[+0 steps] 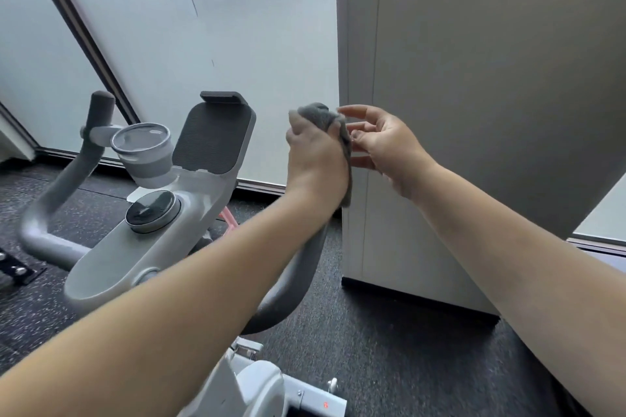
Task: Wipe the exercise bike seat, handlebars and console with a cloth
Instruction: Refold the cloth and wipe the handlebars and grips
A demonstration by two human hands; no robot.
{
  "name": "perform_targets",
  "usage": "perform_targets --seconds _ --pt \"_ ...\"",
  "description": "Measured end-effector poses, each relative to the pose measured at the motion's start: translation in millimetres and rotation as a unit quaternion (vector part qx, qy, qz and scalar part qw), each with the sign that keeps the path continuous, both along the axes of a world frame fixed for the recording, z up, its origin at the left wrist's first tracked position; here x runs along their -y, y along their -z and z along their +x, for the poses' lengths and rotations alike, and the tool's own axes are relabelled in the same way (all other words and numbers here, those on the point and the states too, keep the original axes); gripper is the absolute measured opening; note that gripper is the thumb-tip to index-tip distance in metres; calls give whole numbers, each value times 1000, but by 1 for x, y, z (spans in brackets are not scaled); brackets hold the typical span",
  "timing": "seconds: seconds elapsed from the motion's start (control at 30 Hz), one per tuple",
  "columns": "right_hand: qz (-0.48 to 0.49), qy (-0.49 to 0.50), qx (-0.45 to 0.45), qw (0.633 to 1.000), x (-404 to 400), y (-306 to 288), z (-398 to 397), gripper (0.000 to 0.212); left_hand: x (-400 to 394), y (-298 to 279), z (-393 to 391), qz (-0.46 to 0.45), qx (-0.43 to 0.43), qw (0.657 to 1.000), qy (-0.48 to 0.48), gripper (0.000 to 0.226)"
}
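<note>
A grey cloth point(323, 118) is wrapped over the top end of the bike's right handlebar point(298, 271), and my left hand point(315, 162) is closed around cloth and bar together. My right hand point(379, 142) hovers just to the right with fingers spread, fingertips close to the cloth's edge. The left handlebar point(67, 176) curves up at the far left. Between the bars sits the grey console point(135, 247) with a round dark display point(150, 210), and behind it a tilted tablet holder point(213, 139). The seat is out of view.
A grey cup holder point(145, 152) stands left of the tablet holder. A white cabinet or pillar point(474, 112) rises close on the right, nearly touching my hands. Frosted glass panels point(237, 27) lie behind. The floor is dark speckled rubber point(389, 332).
</note>
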State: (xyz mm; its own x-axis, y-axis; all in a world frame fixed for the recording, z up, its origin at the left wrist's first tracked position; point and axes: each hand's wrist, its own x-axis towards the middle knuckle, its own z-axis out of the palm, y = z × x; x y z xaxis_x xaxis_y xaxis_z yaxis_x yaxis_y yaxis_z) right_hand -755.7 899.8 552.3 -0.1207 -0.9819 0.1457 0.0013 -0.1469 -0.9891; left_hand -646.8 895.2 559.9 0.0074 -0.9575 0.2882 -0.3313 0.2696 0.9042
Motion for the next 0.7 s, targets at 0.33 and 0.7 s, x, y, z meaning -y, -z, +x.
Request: perform_targets --seconds 0.33,0.7 --pt "4 -1 -9 1000 -2 5 -1 25 3 -20 13 -24 109 994 -8 28" --pt "7 -116 17 993 26 -16 20 20 -10 -13 67 55 248 962 104 35"
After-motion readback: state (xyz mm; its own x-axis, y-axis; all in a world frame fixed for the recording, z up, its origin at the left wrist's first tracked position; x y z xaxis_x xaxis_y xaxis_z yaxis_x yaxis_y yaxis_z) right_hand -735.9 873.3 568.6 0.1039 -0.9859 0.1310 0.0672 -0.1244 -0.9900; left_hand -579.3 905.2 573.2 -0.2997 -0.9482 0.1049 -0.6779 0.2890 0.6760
